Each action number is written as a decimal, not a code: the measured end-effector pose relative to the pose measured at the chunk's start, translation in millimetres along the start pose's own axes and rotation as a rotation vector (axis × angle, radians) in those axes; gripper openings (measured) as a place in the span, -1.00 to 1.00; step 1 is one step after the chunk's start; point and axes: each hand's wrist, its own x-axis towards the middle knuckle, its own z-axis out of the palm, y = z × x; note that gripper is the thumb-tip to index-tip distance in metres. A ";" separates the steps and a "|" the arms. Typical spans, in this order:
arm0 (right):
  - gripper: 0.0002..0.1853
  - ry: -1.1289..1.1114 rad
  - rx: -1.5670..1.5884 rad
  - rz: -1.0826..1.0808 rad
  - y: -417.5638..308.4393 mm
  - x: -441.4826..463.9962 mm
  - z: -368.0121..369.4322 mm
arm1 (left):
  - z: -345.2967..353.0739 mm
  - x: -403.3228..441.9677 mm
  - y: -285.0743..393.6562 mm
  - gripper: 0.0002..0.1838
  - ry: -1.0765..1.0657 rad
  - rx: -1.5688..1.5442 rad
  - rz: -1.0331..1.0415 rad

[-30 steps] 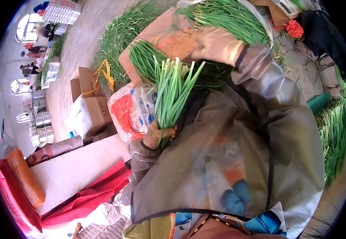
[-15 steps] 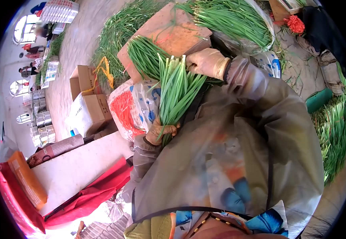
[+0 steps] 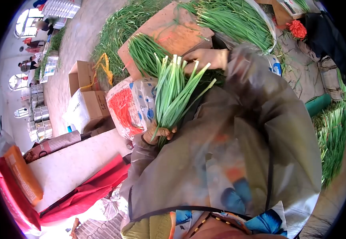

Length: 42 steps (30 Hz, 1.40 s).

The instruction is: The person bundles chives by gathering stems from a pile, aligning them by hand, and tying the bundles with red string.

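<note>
A bunch of garlic chives (image 3: 171, 93), long green leaves with pale ends pointing up and away, is gripped low by my left hand (image 3: 159, 132), whose fingers wrap round it. Several stalks splay out to the right at the top. My right hand (image 3: 206, 59) is behind the pale ends with its fingers curled; the fingertips are partly hidden by the stalks, and I cannot make out what they hold. Just beyond the bunch, another pile of chives (image 3: 145, 53) lies on the near edge of a reddish-brown board (image 3: 173, 34).
Loose greens (image 3: 119, 34) cover the floor beyond the board. A large heap of chives (image 3: 236, 24) lies at the upper right. Red ties (image 3: 123, 111) sit on a bag at the left, near a cardboard box (image 3: 93, 105). More greens (image 3: 334, 139) stand at the right.
The stalks in my left hand have spread apart at the top, some now leaning right. My right hand has shifted slightly up and behind the pale ends.
</note>
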 end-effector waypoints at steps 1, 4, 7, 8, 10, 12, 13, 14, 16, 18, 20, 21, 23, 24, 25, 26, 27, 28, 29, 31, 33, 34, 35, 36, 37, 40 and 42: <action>-0.68 0.018 0.045 -0.034 -4.7 3.4 -0.8 | -2.7 2.4 -3.2 -0.42 -0.039 -0.054 0.016; -0.73 0.410 0.014 -0.095 1.1 0.7 -29.7 | -6.6 2.9 -12.4 -0.56 -0.243 -0.237 0.040; -0.78 0.744 -0.728 0.137 36.5 -19.0 -55.9 | -18.0 -0.9 -13.0 -0.59 -0.267 -0.295 0.126; -0.77 0.544 -0.986 0.355 60.1 -21.9 -56.4 | -20.5 -1.7 -11.9 -0.59 -0.244 -0.304 0.167; -0.73 0.695 -1.117 -0.017 94.6 -40.2 -42.3 | -27.2 -0.7 -10.7 -0.61 -0.219 -0.316 0.246; -0.69 0.707 -0.092 0.046 61.8 -45.0 -38.7 | -31.2 1.8 -6.3 -0.63 -0.217 -0.316 0.293; -0.67 0.733 -0.301 0.176 34.1 -50.7 -30.6 | -28.1 5.0 1.0 -0.63 -0.231 -0.318 0.293; -0.65 0.759 -0.507 0.310 13.5 -54.5 -19.8 | -20.6 7.2 12.3 -0.66 -0.269 -0.324 0.264; -0.65 0.718 -0.638 0.053 45.0 -43.8 5.7 | -5.9 9.9 29.6 -0.66 -0.215 -0.279 0.279; -0.62 0.416 0.383 0.066 -25.0 -41.4 24.2 | -6.3 16.2 33.2 -0.64 -0.225 -0.229 0.238; -0.61 0.405 0.427 0.059 -60.4 -30.7 40.2 | 1.8 18.9 33.7 -0.62 -0.214 -0.230 0.210; -0.64 0.359 0.528 0.018 -59.4 -19.1 46.7 | 11.0 19.4 35.5 -0.61 -0.168 -0.198 0.206; -0.67 0.308 0.624 -0.030 -56.9 -9.8 47.2 | 15.5 19.0 35.5 -0.56 -0.137 -0.188 0.202; -0.70 0.341 0.596 -0.043 -59.8 -9.2 43.9 | 17.7 17.0 33.9 -0.56 -0.135 -0.186 0.211; -0.72 0.369 0.569 -0.055 -63.2 -8.4 40.3 | 22.5 13.9 31.4 -0.52 -0.053 -0.193 0.258; -0.75 0.450 0.528 -0.054 -63.7 -14.0 25.6 | 27.5 9.7 30.5 -0.46 0.032 -0.202 0.307; -0.78 0.544 0.490 -0.028 -42.9 -13.1 5.5 | 8.7 3.9 17.9 -0.37 0.010 -0.236 0.272; -0.75 0.671 0.599 -0.157 -6.7 -10.5 -12.7 | 8.4 -0.4 18.6 -0.37 0.019 -0.241 0.290; -0.69 0.738 -0.099 0.043 -6.4 -22.8 -26.5 | 10.3 -4.7 19.9 -0.38 0.033 -0.229 0.325; -0.64 0.735 -1.039 0.351 56.4 -33.7 -58.3 | 12.5 -10.9 25.5 -0.42 0.043 -0.173 0.385; -0.62 0.708 -0.946 0.439 54.6 -33.1 -41.8 | 26.5 -9.2 47.2 -0.45 0.119 -0.044 0.420; -0.55 0.658 -0.608 0.232 22.5 -33.8 -13.4 | 36.0 -4.7 59.2 -0.47 0.194 0.081 0.439; -0.45 0.572 -0.250 0.063 -9.6 -34.5 15.0 | 46.2 5.8 68.1 -0.54 0.261 0.110 0.476; -0.38 0.444 0.305 -0.039 -13.2 -22.5 37.9 | 52.6 19.7 74.9 -0.44 0.348 0.144 0.397; -0.36 0.387 0.610 -0.144 -11.1 -2.9 63.6 | 46.0 46.0 69.7 -0.37 0.416 0.323 0.551; -0.58 0.683 0.662 -0.369 -50.0 26.4 87.6 | 60.8 117.9 59.1 -0.26 0.527 0.674 0.711; -0.66 0.759 0.837 -0.255 -45.6 20.4 50.4 | 103.6 111.5 77.3 -0.07 0.627 1.430 0.485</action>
